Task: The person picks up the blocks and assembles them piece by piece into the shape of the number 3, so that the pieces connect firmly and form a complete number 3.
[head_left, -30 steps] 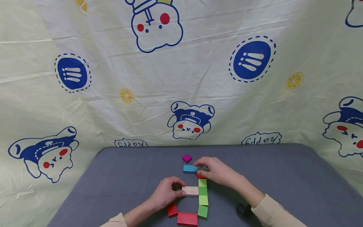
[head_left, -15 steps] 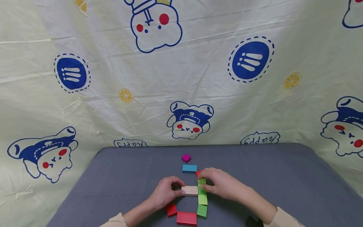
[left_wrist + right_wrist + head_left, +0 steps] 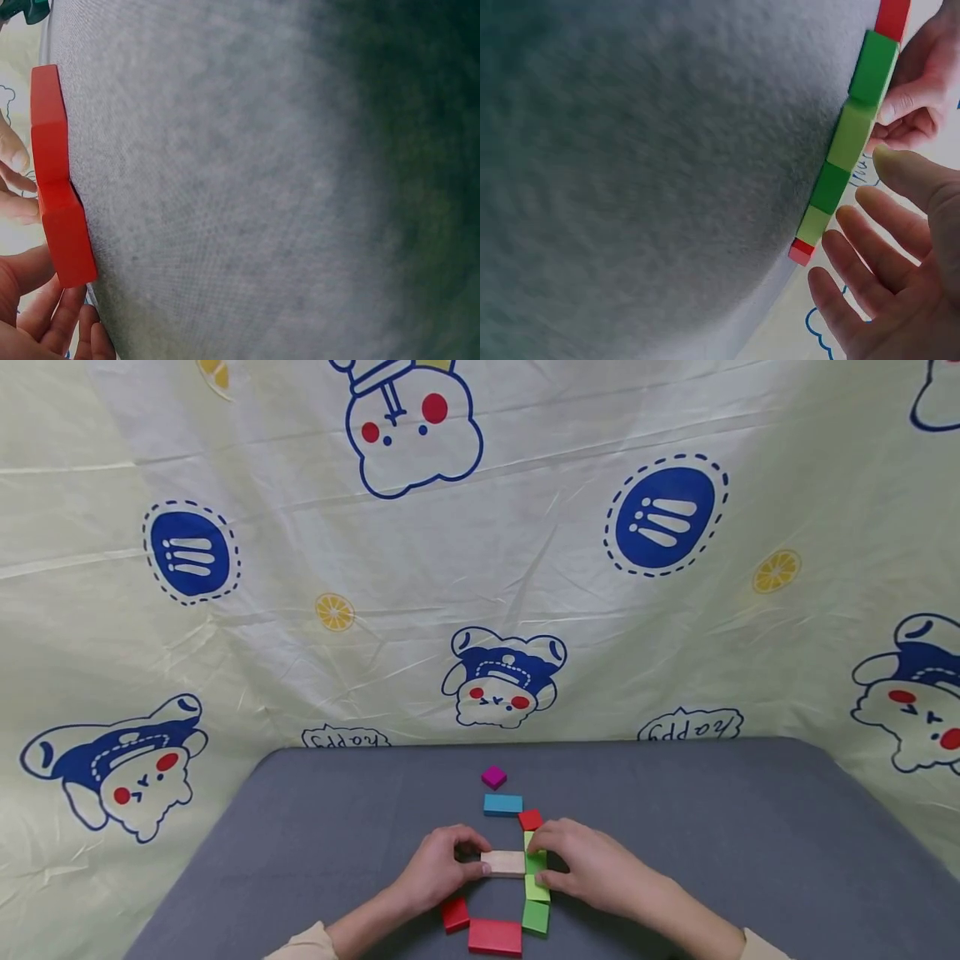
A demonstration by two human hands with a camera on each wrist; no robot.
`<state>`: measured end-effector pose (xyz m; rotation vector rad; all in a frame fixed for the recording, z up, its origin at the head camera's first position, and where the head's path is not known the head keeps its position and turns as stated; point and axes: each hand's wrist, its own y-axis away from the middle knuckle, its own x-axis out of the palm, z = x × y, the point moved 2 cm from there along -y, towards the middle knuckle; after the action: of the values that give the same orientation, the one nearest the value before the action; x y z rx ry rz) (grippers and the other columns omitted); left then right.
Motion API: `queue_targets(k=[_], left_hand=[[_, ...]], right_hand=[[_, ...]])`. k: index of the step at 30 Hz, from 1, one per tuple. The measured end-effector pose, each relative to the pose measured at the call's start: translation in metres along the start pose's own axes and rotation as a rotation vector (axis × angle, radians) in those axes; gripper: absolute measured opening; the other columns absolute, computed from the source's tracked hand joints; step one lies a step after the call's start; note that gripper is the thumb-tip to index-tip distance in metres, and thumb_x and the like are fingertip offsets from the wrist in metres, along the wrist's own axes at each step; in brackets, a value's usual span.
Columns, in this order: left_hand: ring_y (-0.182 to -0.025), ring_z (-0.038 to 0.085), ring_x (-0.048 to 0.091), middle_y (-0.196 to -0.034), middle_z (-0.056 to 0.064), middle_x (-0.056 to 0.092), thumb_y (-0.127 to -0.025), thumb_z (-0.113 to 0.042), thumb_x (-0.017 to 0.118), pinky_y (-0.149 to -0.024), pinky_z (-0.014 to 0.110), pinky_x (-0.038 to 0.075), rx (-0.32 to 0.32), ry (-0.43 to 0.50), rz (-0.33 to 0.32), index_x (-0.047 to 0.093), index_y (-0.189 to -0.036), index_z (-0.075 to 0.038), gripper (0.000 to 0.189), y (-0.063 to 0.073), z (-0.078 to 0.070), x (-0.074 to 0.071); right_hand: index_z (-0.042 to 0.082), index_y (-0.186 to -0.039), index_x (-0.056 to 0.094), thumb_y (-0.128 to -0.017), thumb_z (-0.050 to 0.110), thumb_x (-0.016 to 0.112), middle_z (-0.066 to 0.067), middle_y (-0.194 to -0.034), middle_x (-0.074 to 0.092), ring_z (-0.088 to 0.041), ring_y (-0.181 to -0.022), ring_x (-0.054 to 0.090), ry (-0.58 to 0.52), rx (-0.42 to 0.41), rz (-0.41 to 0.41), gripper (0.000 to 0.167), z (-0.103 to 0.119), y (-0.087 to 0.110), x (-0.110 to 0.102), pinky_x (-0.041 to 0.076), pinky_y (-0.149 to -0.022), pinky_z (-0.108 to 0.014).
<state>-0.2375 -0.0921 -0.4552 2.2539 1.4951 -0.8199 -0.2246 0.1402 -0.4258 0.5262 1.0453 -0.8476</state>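
A plain wooden block point(image 3: 503, 863) lies across the middle, with its left end between the thumb and index finger of my left hand point(image 3: 438, 872). Its right end meets a column of light and dark green blocks point(image 3: 536, 917). Over the middle of that column is my right hand point(image 3: 592, 868), fingertips and thumb right at the blocks' edge and partly covering them. In the right wrist view, the fingers of my right hand point(image 3: 885, 262) spread loosely beside the green row point(image 3: 853, 135). Two red blocks point(image 3: 64, 217) hide part of my left hand point(image 3: 37, 307) in the left wrist view.
Beyond the green column lie a small red block point(image 3: 530, 819), a blue block point(image 3: 502, 805) and a magenta cube point(image 3: 494, 777). Nearer sit a large red block point(image 3: 495, 937) and a smaller red one point(image 3: 455, 915). A grey cloth point(image 3: 337, 810) covers the table; a printed curtain point(image 3: 525, 527) hangs behind.
My right hand has moved from the small red block by the blue one, down along the green column toward me. The left hand has stayed at the wooden block.
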Motion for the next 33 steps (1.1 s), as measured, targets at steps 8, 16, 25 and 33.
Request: queue_targets(k=[8, 16, 25, 33], left_hand=[[-0.086, 0.013, 0.056, -0.094, -0.008, 0.064, -0.083, -0.014, 0.079, -0.077, 0.031, 0.047, -0.003, 0.002, 0.004, 0.075, -0.099, -0.016, 0.017, 0.000, -0.001, 0.001], [-0.085, 0.015, 0.055, -0.094, -0.005, 0.064, -0.082, -0.014, 0.080, -0.075, 0.030, 0.046, -0.004, 0.029, 0.012, 0.075, -0.099, -0.015, 0.017, 0.001, -0.002, 0.000], [-0.081, 0.017, 0.055, -0.090, -0.002, 0.064, -0.090, -0.017, 0.072, -0.065, 0.029, 0.046, -0.018, 0.102, 0.031, 0.074, -0.101, -0.011, 0.013, -0.004, 0.001, -0.007], [-0.080, 0.017, 0.055, -0.092, -0.002, 0.065, -0.093, -0.016, 0.068, -0.065, 0.030, 0.048, -0.005, -0.008, -0.042, 0.072, -0.104, -0.006, 0.015, -0.023, 0.004, -0.025]], right_hand=[[0.025, -0.104, 0.070, -0.085, 0.031, 0.078, 0.014, -0.107, 0.058, -0.010, -0.100, 0.052, 0.007, -0.018, -0.033, 0.022, 0.000, 0.005, 0.003, 0.051, -0.084, -0.040], [0.025, -0.104, 0.070, -0.085, 0.029, 0.077, 0.013, -0.109, 0.059, -0.012, -0.103, 0.053, -0.028, 0.017, -0.040, 0.021, 0.000, 0.005, 0.006, 0.050, -0.088, -0.043], [0.023, -0.104, 0.070, -0.085, 0.030, 0.077, 0.012, -0.110, 0.059, -0.012, -0.103, 0.053, -0.023, 0.024, -0.050, 0.021, 0.000, 0.005, 0.006, 0.049, -0.089, -0.043], [0.024, -0.107, 0.069, -0.086, 0.030, 0.077, 0.012, -0.110, 0.059, -0.011, -0.101, 0.053, -0.036, 0.039, -0.038, 0.023, 0.000, 0.005, 0.007, 0.050, -0.089, -0.042]])
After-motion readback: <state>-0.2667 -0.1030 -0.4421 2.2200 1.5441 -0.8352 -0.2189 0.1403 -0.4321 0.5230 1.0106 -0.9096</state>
